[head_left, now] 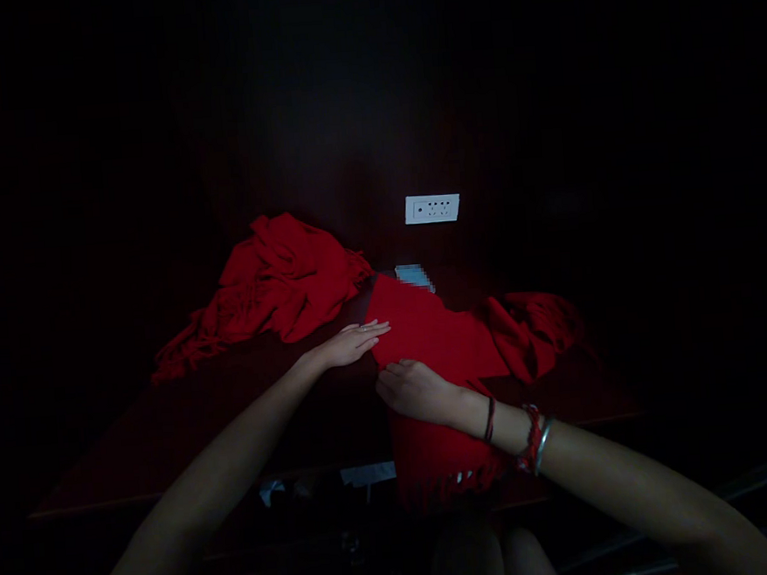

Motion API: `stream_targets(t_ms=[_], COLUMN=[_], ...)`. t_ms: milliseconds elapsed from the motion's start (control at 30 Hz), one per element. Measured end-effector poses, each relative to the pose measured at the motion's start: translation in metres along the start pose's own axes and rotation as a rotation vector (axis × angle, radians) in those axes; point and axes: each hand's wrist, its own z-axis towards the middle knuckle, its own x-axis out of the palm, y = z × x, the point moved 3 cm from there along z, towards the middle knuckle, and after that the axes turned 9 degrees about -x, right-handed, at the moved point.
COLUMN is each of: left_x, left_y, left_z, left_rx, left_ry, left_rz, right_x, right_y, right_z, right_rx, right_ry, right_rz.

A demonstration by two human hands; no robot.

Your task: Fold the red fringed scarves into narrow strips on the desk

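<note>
The red fringed fabric scarf (432, 328) is, by its present lie, partly laid out: its middle section is flat on the dark reddish-brown wooden counter (188, 415), while the section at the right is bunched and unflattened, and one fringed end hangs over the front edge. The left hand (354, 344) is open, extended fingers resting on the scarf's left edge; the right hand (417, 392) is curled over the nearer section, its grip on the fabric indeterminable. A second red fringed fabric scarf (291, 281) lies heaped, unarranged, beyond the left hand.
</note>
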Motion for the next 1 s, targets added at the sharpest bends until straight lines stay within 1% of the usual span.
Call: stream_targets(t_ms=[133,267,333,400,433,467,533,567,600,633,667,733,767,867,1000], left_x=[-0.002,-0.003,-0.002,-0.004,-0.005,-0.007,-0.010,-0.010,-0.009,-0.007,-0.004,0.002,0.004,0.007,0.008], left_y=[-0.001,-0.002,-0.002,-0.003,-0.006,-0.010,-0.024,-0.032,-0.041,-0.049,-0.056,-0.063,-0.063,-0.056,-0.046], left_z=[0.001,0.002,0.001,-0.001,-0.002,-0.004,-0.006,-0.007,-0.008,-0.008,-0.007,-0.005,-0.003,0.002,0.007], left_rx=[-0.007,-0.008,-0.018,-0.016,-0.011,-0.003,0.029,0.058,0.096,0.136,0.171,0.203,0.198,0.153,0.116], left_ry=[0.053,0.076,0.067,0.015,-0.030,-0.081,-0.174,-0.190,-0.177,-0.140,-0.088,0.005,0.027,0.028,0.006], left_rz=[0.019,0.013,0.024,0.050,0.062,0.069,0.059,0.048,0.038,0.034,0.036,0.048,0.054,0.063,0.075], right_x=[-0.001,-0.004,-0.008,-0.012,-0.015,-0.017,-0.019,-0.018,-0.017,-0.016,-0.014,-0.010,-0.008,-0.003,0.006], right_y=[0.000,0.000,0.001,0.000,-0.002,-0.005,-0.011,-0.014,-0.015,-0.015,-0.015,-0.015,-0.017,-0.029,-0.047], right_z=[-0.007,-0.007,-0.009,-0.019,-0.028,-0.040,-0.068,-0.084,-0.098,-0.109,-0.117,-0.125,-0.125,-0.123,-0.121], right_rx=[0.094,0.103,0.092,0.090,0.126,0.201,0.449,0.586,0.703,0.786,0.838,0.878,0.885,0.928,1.015], right_ry=[-0.077,-0.134,-0.170,-0.221,-0.249,-0.270,-0.263,-0.231,-0.189,-0.144,-0.107,-0.059,-0.046,-0.030,-0.074], right_rz=[0.077,0.206,0.323,0.423,0.442,0.434,0.364,0.328,0.304,0.294,0.294,0.295,0.288,0.298,0.448])
